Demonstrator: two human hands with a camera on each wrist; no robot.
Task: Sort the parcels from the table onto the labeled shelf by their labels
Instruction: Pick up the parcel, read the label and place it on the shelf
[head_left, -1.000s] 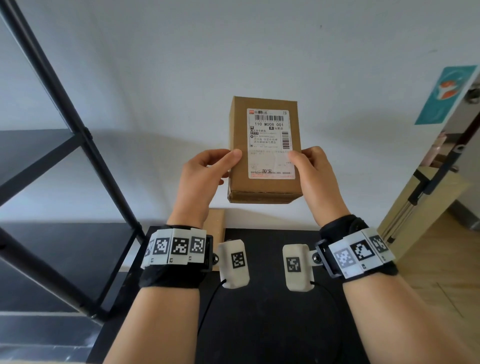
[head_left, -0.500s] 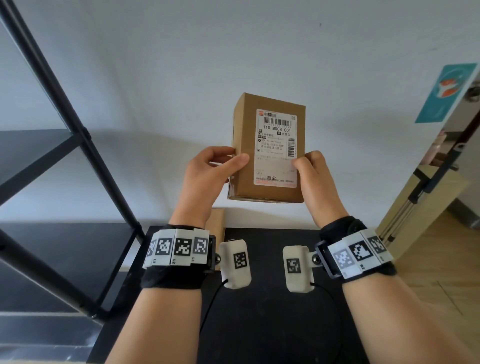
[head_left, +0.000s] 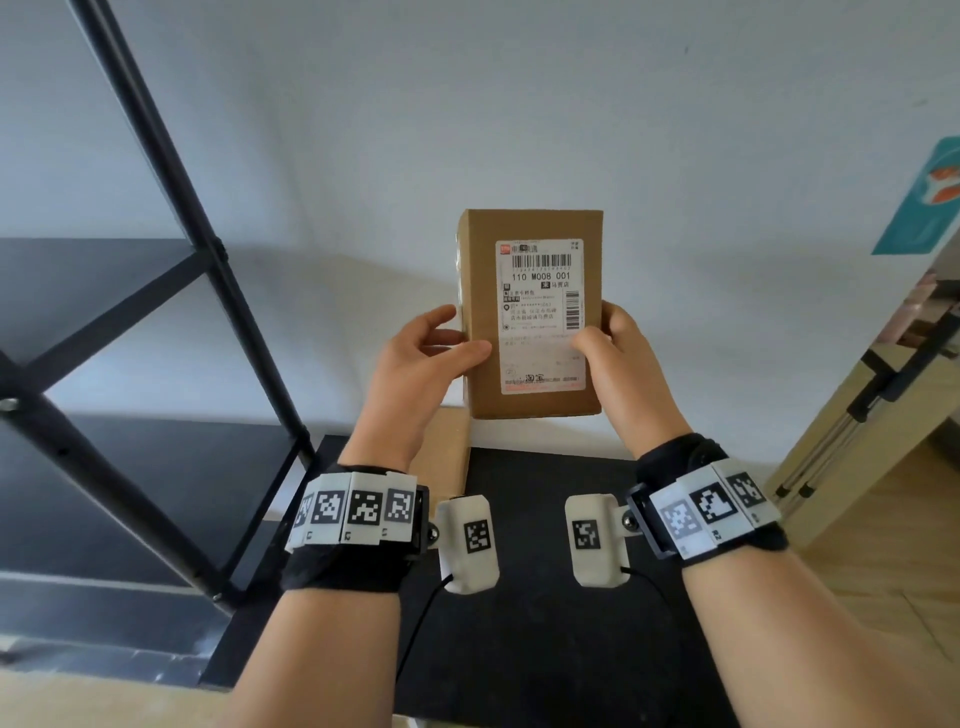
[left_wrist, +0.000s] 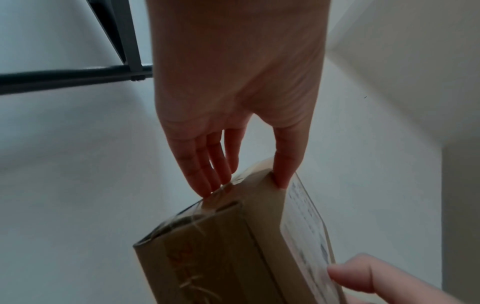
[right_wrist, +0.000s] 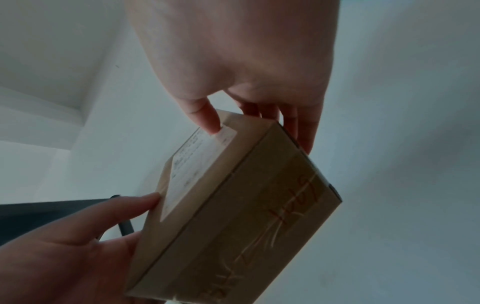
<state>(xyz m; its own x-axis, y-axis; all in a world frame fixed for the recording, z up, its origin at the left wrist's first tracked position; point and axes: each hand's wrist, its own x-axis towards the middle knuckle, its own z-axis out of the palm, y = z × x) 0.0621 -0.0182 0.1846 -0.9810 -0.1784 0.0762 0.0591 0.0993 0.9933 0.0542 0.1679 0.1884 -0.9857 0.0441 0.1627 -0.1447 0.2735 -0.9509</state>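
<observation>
Parcel, a brown cardboard box (head_left: 530, 317) (white label facing), is pinched by left hand (head_left: 415, 374) and right hand (head_left: 623, 364); misreading would missort it onto black metal shelf (head_left: 156, 332) leftward.

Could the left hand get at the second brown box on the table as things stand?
Probably not yet: the left hand grips the parcel with the right hand; the second box lies below.

label's (head_left: 540, 312) small print too blurred to read.
</observation>
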